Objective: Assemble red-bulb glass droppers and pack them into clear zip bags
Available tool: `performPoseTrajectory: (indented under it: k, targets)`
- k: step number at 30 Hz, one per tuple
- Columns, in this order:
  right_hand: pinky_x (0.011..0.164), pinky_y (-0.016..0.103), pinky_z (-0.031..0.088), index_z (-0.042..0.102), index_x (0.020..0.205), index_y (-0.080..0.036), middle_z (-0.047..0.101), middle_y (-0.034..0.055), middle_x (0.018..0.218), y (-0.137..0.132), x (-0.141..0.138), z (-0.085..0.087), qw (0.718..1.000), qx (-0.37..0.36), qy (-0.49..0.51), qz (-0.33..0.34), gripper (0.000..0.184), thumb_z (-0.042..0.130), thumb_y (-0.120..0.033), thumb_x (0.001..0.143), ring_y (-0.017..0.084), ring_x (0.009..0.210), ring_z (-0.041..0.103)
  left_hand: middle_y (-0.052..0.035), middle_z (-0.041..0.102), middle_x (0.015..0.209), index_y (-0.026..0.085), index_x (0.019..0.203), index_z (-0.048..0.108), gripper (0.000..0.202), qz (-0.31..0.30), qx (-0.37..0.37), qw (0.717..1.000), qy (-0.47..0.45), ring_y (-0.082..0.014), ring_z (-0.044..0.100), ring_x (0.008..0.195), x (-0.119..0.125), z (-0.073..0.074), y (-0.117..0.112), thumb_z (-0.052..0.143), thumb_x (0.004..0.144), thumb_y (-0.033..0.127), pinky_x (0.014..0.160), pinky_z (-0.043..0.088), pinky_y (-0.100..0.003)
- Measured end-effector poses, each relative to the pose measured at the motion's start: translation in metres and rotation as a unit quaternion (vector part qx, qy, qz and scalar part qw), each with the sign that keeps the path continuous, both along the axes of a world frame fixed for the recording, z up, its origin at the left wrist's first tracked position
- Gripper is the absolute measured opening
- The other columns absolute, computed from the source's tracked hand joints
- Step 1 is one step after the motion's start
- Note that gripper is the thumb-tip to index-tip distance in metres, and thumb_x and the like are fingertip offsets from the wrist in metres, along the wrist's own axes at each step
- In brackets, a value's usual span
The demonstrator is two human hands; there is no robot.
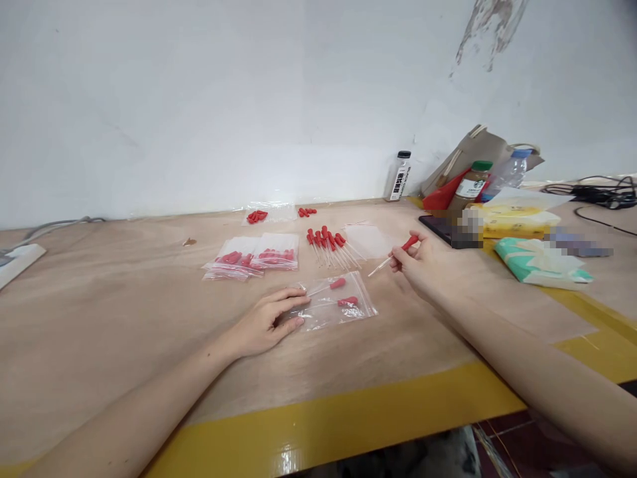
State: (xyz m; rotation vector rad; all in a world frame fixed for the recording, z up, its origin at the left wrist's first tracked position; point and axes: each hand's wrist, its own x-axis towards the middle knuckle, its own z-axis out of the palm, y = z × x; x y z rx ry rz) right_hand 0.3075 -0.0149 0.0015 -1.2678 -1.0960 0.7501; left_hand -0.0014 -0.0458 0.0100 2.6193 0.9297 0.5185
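A clear zip bag [323, 321] lies flat in front of me, with two red-bulbed glass droppers [348, 301] inside. My left hand [266, 322] rests on its closed left end, fingers stretched out and thumb apart. To the right of the bag, my right hand [411, 260] pinches a single dropper [410, 243] near its red bulb. Its glass tip slants down to the left, close to the bag's zip edge. Beyond the bag lies a bunch of loose droppers [324, 240], beside flat unfilled zip bags [367, 240].
Filled bags of droppers [275, 253] lie stacked left of the bunch. Loose red bulbs [307, 212] and a bag of bulbs [257, 217] sit near the wall. At right are a phone [438, 231], bottles [398, 178], tissue packs [540, 262] and black cables [604, 194].
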Motion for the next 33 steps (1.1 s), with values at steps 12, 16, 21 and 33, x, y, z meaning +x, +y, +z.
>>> performPoseTrajectory:
  k: [12,16,21,33]
  targets:
    - [0.066,0.031,0.052,0.037,0.09,-0.025,0.056,-0.002,0.074,-0.02,-0.031,-0.011,0.966,-0.101,0.156,0.177,0.021,0.053,-0.028,0.076,0.012,0.063,0.061,-0.0056,0.048,0.127,0.025,0.121,0.05,0.036,0.001,0.003,1.0,-0.003,-0.0208,0.044,0.118,0.0,-0.002,0.0,0.043,0.086,0.033,0.098,0.038,-0.039]
    - [0.051,0.023,0.043,0.054,0.088,-0.018,0.054,-0.003,0.064,-0.019,-0.017,-0.009,0.963,-0.107,-0.014,0.247,0.028,0.065,-0.031,0.066,0.007,0.052,0.049,-0.0057,0.049,0.127,0.026,0.12,0.051,0.036,0.005,0.005,1.0,-0.004,-0.021,0.044,0.117,-0.001,-0.002,0.0,0.044,0.086,0.034,0.097,0.038,-0.04]
    - [0.046,0.022,0.031,0.066,0.086,-0.016,0.05,-0.0043,0.055,-0.016,-0.017,-0.005,0.946,-0.021,-0.208,0.25,0.027,0.064,-0.032,0.065,0.007,0.048,0.038,-0.0052,0.049,0.126,0.025,0.121,0.049,0.036,0.009,0.008,1.0,0.002,-0.0201,0.043,0.117,-0.001,-0.001,-0.001,0.044,0.086,0.034,0.097,0.038,-0.039]
    - [0.059,0.023,0.043,0.051,0.091,-0.017,0.062,0.0007,0.069,0.001,-0.027,-0.001,0.954,-0.029,-0.21,0.214,0.025,0.057,-0.024,0.068,0.012,0.064,0.056,-0.0045,0.05,0.124,0.024,0.115,0.053,0.031,-0.002,0.01,1.0,-0.007,-0.0187,0.044,0.117,-0.001,-0.001,0.0,0.043,0.087,0.031,0.097,0.038,-0.035]
